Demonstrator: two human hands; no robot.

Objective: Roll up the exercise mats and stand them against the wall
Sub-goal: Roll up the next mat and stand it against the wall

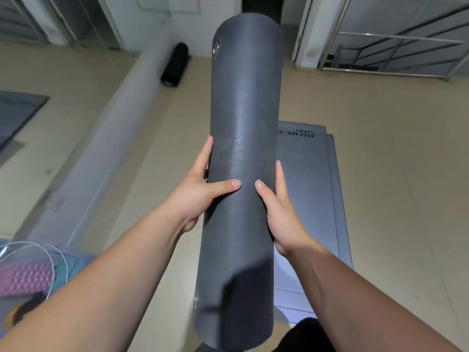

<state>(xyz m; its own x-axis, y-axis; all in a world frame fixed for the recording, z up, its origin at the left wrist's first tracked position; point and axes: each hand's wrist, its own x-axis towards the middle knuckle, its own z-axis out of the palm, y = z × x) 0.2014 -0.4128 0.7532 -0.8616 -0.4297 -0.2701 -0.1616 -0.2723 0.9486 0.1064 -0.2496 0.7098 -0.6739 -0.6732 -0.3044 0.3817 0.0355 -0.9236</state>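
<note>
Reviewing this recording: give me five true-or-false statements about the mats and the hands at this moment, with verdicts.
1. The left hand and the right hand both grip the rolled grey mat. True.
2. The black rolled mat lies in the middle of the floor. False: it is at the foot of the wall.
3. A light grey mat lies flat on the floor behind the held roll. True.
4. The pink mat is spread out flat. False: it is rolled up.
5. The held roll rests on the floor. False: it is lifted clear of it.
</note>
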